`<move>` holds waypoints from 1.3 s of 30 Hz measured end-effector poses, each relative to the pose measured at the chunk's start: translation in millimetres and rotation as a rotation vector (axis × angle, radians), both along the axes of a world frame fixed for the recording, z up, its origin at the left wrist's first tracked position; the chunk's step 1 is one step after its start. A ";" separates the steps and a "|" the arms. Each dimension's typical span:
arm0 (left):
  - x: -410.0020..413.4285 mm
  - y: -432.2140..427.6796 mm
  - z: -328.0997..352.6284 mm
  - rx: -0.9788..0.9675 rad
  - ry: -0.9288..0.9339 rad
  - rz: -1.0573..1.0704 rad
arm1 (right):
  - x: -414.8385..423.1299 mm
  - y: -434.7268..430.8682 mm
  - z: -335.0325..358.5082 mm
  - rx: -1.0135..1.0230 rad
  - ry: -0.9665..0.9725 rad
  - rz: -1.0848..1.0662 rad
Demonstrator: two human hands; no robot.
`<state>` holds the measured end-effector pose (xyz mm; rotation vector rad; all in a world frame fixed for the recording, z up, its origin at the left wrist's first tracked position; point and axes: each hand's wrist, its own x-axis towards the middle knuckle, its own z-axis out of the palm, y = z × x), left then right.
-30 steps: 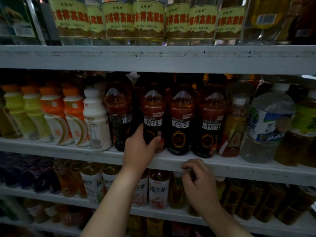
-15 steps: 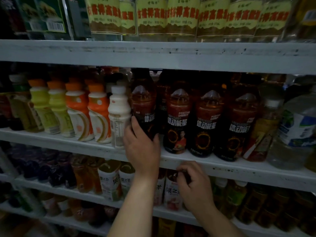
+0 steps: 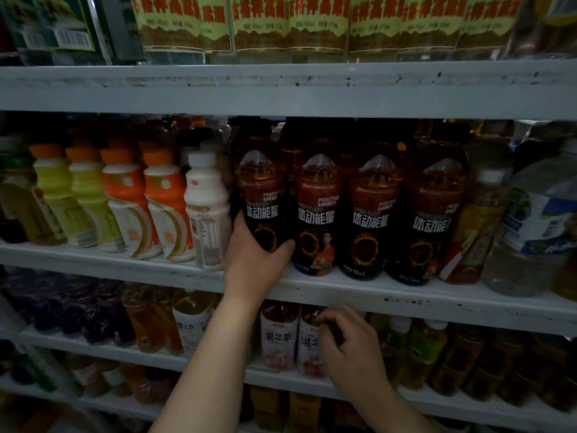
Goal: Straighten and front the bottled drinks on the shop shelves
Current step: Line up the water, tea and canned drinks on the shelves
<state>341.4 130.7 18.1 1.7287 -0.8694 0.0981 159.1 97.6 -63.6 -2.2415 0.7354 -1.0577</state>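
Observation:
Several dark energy drink bottles with black labels stand in a row on the middle shelf [image 3: 390, 300]. My left hand [image 3: 254, 257] is wrapped around the base of the leftmost dark energy bottle [image 3: 260, 195], thumb on its right side. The other three [image 3: 374, 214] stand upright to its right with labels facing out. My right hand [image 3: 346, 342] hangs below the shelf edge in front of a white-labelled tea bottle [image 3: 307, 342] on the lower shelf, fingers curled; whether it grips anything I cannot tell.
Left of the held bottle stand a white milk-drink bottle [image 3: 206, 210] and orange and yellow bottles [image 3: 159, 204]. A large water bottle [image 3: 537, 226] is at the right. Yellow-labelled bottles [image 3: 290, 23] fill the top shelf. Tea bottles line the lower shelf.
My left hand slid from the side of the leftmost energy bottle to grip its base, and the label now faces out. My right hand dropped lower, below the shelf edge.

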 end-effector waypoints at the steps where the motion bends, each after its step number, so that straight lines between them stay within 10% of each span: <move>1: -2.8 -3.1 1.7 0.010 0.004 0.045 | 0.5 0.7 -1.9 -0.007 0.001 0.001; 19: -42.2 50.1 -52.9 -0.078 -0.184 0.143 | -45.6 -13.8 -76.0 0.291 0.475 -0.031; 30: -95.8 52.7 -198.8 0.535 0.500 -0.002 | -92.9 -34.2 -92.4 0.298 0.296 -0.259; 39: -23.9 95.1 -197.1 0.247 0.664 0.447 | -53.5 -0.4 -91.0 0.370 0.451 0.036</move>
